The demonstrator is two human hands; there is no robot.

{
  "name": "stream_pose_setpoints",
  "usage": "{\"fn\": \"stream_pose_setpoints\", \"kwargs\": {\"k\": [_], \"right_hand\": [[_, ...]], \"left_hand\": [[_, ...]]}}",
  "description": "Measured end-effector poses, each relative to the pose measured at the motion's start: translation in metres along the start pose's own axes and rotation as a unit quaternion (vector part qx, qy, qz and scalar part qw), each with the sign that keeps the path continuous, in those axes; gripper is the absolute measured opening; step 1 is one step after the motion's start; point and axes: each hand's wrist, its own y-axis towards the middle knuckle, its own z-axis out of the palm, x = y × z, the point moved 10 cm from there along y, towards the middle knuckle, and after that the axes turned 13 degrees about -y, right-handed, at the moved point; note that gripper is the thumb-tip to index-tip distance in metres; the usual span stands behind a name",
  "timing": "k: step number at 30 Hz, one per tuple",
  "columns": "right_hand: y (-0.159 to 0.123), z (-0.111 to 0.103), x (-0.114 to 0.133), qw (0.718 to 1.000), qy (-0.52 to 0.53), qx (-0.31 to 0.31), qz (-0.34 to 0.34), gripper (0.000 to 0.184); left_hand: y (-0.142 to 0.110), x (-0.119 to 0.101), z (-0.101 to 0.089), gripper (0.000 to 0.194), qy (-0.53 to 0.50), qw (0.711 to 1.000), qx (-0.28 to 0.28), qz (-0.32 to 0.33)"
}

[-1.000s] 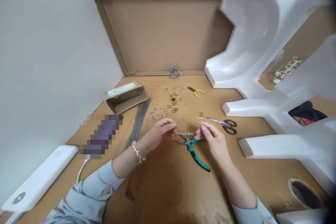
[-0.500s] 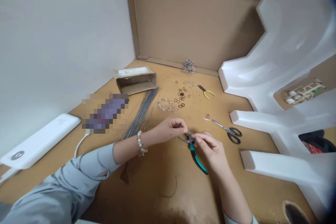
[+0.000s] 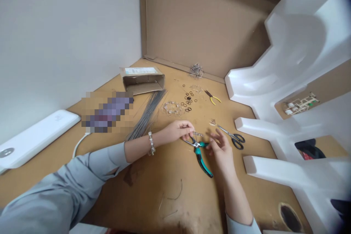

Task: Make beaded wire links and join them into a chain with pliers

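My left hand (image 3: 178, 131) is closed in a pinch on one end of a short strand of clear beads (image 3: 197, 134), held just above the cardboard surface. My right hand (image 3: 221, 148) hovers beside the strand's other end with its fingers spread apart, holding nothing. Teal-handled pliers (image 3: 201, 155) lie flat on the surface directly under and between the two hands. A bead bracelet sits on my left wrist.
Black-handled scissors (image 3: 231, 137) lie right of my right hand. Behind are yellow pliers (image 3: 211, 97), several dark rings (image 3: 188, 101), a clear bead loop (image 3: 171, 108), a wire bundle (image 3: 148, 115), an open carton (image 3: 142, 79) and a wire tangle (image 3: 196, 70). White foam blocks (image 3: 276, 80) fill the right; a white device (image 3: 33, 139) lies left.
The camera swung left and down. My right hand let go of the bead strand and opened its fingers; my left hand keeps its pinch and the strand sank toward the pliers.
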Motion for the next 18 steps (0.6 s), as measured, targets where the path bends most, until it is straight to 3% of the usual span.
{"fn": "stream_pose_setpoints", "kwargs": {"k": [2, 4, 7, 9, 13, 16, 18], "right_hand": [[-0.011, -0.019, 0.004, 0.991, -0.121, -0.044, -0.025, 0.061], [-0.025, -0.023, 0.018, 0.954, -0.28, -0.05, -0.099, 0.057], [-0.044, -0.001, 0.033, 0.868, -0.453, 0.013, -0.202, 0.069], [-0.051, 0.013, 0.038, 0.821, -0.523, 0.036, -0.227, 0.073], [-0.056, 0.033, 0.048, 0.751, -0.61, 0.059, -0.246, 0.06], [-0.056, 0.033, 0.047, 0.748, -0.615, 0.097, -0.228, 0.054], [-0.055, 0.021, 0.041, 0.786, -0.574, 0.132, -0.189, 0.052]], "left_hand": [[0.001, 0.001, -0.002, 0.027, -0.004, 1.0, -0.008, 0.013], [0.003, 0.001, -0.004, 0.026, -0.004, 1.0, -0.013, 0.021], [0.004, 0.001, -0.004, 0.025, -0.005, 1.0, -0.013, 0.023], [0.003, 0.001, -0.004, 0.025, -0.006, 1.0, -0.012, 0.024], [0.001, 0.0, -0.003, 0.024, 0.004, 1.0, -0.01, 0.023], [0.0, 0.0, -0.005, 0.021, 0.002, 1.0, -0.021, 0.016], [0.001, 0.001, -0.008, 0.019, -0.001, 1.0, -0.027, 0.014]]}}
